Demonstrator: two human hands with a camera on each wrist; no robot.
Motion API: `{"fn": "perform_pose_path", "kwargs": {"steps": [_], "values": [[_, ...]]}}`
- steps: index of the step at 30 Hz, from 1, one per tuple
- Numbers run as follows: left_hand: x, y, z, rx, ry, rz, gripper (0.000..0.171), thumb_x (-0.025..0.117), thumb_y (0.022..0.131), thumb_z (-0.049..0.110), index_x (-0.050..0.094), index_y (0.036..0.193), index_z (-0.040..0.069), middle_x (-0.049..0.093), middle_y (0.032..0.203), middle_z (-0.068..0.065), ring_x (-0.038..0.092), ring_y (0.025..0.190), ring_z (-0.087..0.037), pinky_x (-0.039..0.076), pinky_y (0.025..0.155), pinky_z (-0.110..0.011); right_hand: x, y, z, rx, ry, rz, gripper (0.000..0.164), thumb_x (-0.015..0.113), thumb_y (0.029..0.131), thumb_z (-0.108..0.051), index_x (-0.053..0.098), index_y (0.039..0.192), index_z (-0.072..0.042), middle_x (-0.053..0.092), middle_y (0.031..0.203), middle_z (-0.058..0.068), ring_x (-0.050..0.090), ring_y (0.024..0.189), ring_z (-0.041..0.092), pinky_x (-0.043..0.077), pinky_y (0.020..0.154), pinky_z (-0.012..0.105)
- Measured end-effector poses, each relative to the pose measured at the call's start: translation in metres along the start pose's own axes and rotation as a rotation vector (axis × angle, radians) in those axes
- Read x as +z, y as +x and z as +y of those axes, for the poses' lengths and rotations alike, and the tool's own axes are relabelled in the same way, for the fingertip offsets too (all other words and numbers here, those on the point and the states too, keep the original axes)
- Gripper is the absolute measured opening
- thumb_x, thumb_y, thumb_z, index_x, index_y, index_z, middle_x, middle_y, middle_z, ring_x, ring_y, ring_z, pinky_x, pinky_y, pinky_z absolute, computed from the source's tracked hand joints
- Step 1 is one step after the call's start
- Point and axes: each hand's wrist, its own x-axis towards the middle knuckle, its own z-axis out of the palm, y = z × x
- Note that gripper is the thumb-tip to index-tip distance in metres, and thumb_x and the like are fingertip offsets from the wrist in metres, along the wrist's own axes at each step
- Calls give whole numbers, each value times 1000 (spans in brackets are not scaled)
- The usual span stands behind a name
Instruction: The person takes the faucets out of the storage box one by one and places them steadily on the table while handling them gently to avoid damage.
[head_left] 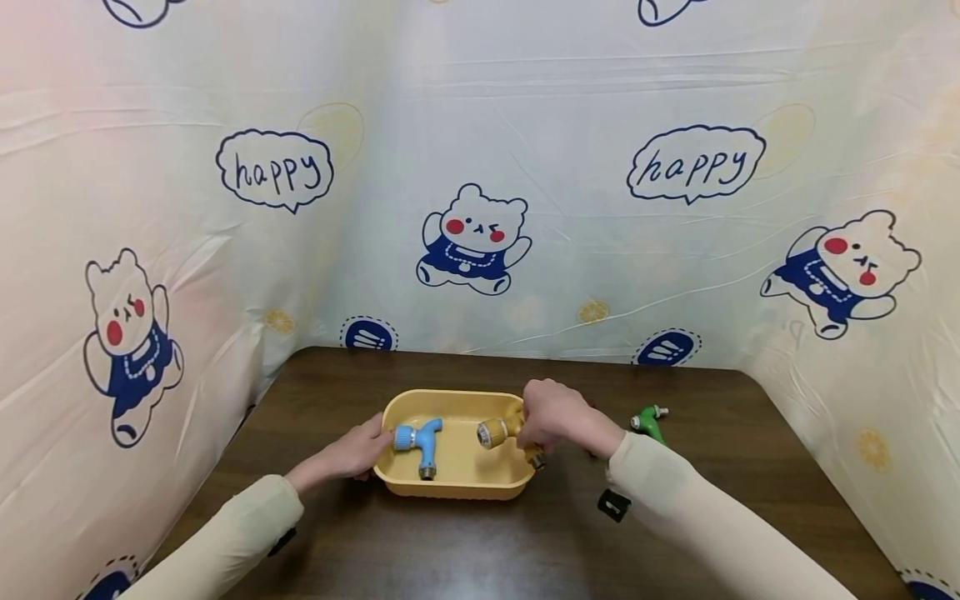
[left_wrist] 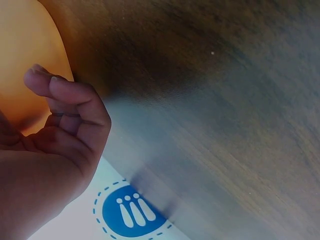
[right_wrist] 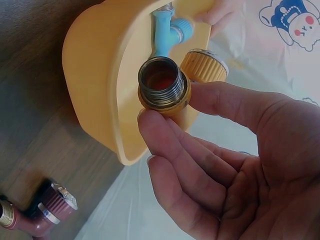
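A yellow plastic basin [head_left: 457,491] stands on the table. My left hand [head_left: 362,447] grips its left end, with curled fingers against the outer wall in the left wrist view. Inside the basin, on the left, lies a blue tap [head_left: 426,450]. My right hand [head_left: 557,414] pinches a yellow tap [head_left: 494,432] between thumb and fingers over the basin's right end. The right wrist view shows that tap's threaded metal end [right_wrist: 162,85] facing the camera, while its ribbed knob [right_wrist: 205,65] points away.
On the brown table [head_left: 480,550], right of the basin, lies a green tap [head_left: 649,423], partly behind my right sleeve. A dark red tap [right_wrist: 47,212] lies near the basin in the right wrist view. A printed curtain [head_left: 480,108] encloses the table's back and sides.
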Motion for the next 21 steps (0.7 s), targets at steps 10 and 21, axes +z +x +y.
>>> {"fn": "perform_pose_path", "kwargs": {"steps": [10,21], "values": [[-1,3,-7,21,-4,-6,46,43,109,23,38,138,-12,61,69,-9,54,46,-18,45,40,-29,-1,-6,7,-12,5,23,29,84,82,-17,66,60,-11,67,55,2,62,44,12,42,42,24],[2,-4,10,-39,5,5,43,40,108,19,38,138,-12,60,69,-9,51,45,-15,43,42,-26,3,-14,19,-5,42,45,30,86,82,-19,68,60,-10,63,51,-2,62,45,12,43,43,23]]}}
